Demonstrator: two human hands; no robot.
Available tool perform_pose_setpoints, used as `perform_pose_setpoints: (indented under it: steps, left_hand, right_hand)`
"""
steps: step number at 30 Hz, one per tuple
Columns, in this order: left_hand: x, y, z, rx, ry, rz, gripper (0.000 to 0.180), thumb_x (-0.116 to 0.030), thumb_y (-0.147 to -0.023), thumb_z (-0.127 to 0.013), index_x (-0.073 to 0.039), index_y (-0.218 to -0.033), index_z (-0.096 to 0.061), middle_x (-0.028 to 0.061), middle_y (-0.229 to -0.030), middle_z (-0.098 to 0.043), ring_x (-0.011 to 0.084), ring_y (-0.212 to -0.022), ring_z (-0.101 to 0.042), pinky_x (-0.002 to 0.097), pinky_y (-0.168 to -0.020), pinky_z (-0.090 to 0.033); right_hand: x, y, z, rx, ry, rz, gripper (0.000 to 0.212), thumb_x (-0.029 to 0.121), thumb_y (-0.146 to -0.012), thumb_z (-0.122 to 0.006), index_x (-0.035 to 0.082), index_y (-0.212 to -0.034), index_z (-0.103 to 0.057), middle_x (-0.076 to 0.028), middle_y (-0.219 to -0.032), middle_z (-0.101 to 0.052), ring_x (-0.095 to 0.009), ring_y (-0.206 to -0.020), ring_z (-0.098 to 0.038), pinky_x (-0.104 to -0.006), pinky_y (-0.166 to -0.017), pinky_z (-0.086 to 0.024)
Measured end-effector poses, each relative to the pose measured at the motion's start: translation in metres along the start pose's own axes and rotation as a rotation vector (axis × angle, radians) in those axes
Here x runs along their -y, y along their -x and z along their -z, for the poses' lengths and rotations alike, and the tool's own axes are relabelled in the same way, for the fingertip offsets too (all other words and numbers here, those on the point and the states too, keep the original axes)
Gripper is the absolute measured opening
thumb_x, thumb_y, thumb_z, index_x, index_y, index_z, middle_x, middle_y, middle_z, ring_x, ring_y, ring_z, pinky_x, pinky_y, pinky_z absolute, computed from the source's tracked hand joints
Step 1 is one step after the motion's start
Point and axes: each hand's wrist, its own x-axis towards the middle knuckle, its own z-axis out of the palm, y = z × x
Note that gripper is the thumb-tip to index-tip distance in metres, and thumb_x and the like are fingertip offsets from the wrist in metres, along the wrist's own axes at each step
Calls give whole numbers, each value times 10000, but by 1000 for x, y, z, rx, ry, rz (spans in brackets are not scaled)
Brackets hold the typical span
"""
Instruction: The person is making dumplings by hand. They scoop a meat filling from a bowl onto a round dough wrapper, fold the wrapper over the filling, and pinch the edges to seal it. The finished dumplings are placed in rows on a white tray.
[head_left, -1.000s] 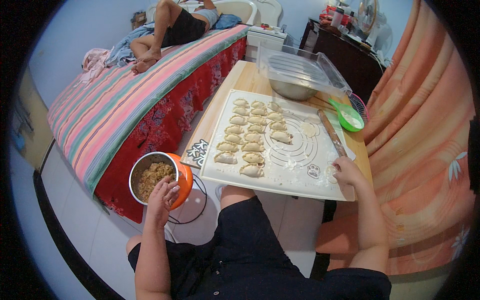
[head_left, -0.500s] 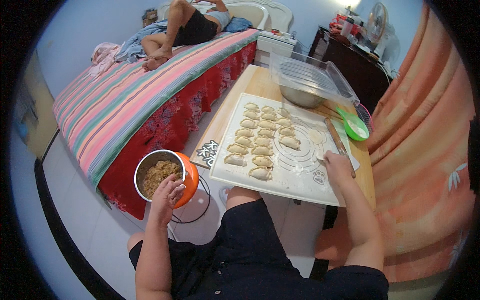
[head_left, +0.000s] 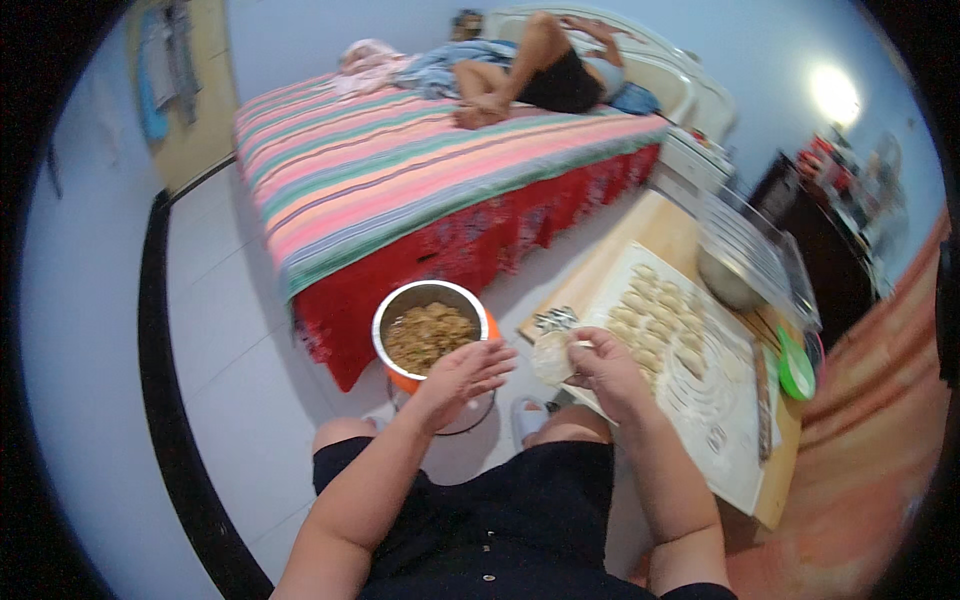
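Observation:
A thin round dumpling wrapper (head_left: 551, 358) is pinched in my right hand (head_left: 608, 372), held up near the left corner of the table. My left hand (head_left: 466, 378) is open, palm turned inward and fingers stretched toward the wrapper, just in front of a metal pot (head_left: 381, 322) of brown minced filling (head_left: 430, 338). Several folded dumplings (head_left: 650, 320) lie in rows on a white floured mat (head_left: 735, 455) to the right. At the mat's right edge rests a wooden rolling pin (head_left: 764, 400).
The wooden table (head_left: 668, 222) also bears a green scoop (head_left: 795, 365), a metal bowl (head_left: 728, 283) and a clear plastic lid (head_left: 745, 235). An orange stool (head_left: 492, 328) stands under the pot. A person lies on the striped bed (head_left: 400, 165). An orange curtain (head_left: 870, 430) hangs at the right.
My right hand has left the mat with a wrapper and come left toward the pot. My left hand has opened out beside the pot. The view has swung left.

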Motion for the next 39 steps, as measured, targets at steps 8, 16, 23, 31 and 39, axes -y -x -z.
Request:
perform_pose_setpoints:
  steps: [8, 16, 23, 31, 39]
  left_hand:
    - [5, -10, 66, -362, -108, -246, 268, -161, -910, -559, 17, -1109, -584, 64, -977, -637, 120, -841, -617, 250, -733, -518]
    - [13, -22, 92, -455, -308, -278, 258, -159, -929, -512, 21, -1086, -610, 51, -904, -646, 102, -778, -603, 235, -686, -499]
    - [14, -41, 107, -512, -149, -229, 297, -145, -929, -504, 28, -1166, -554, 58, -953, -631, 88, -792, -589, 220, -665, -482]
    - [-1, -43, 99, -384, -117, -117, 554, -15, -880, -500, -8, -1394, -293, 88, -1114, -592, 88, -862, -572, 205, -741, -468]
    - [-3, -36, 101, -60, -340, -254, 624, -13, -841, -524, -78, -1415, -288, 128, -1403, -356, 206, -1270, -388, 335, -1035, -334]
  right_hand:
    - [-69, -81, -100, 178, -115, -36, 298, 97, -877, -587, -20, -1142, -517, -88, -883, -641, -136, -765, -623, -244, -666, -514]
    - [-101, -109, -113, 122, 155, 131, 154, 57, -867, -588, -45, -982, -594, -57, -825, -649, -94, -724, -606, -222, -654, -486]
    - [-108, -127, -115, 82, -101, 50, 257, 44, -884, -549, -32, -1130, -543, -74, -949, -637, -91, -823, -587, -216, -700, -473]
    - [-106, -138, -101, 134, -65, 33, 385, -24, -852, -542, -10, -1231, -478, -128, -1052, -622, -119, -886, -598, -227, -775, -478]
    - [-112, -146, -91, 94, -381, -175, 358, -32, -854, -540, -3, -1208, -495, -120, -1059, -603, -145, -883, -606, -236, -752, -513]
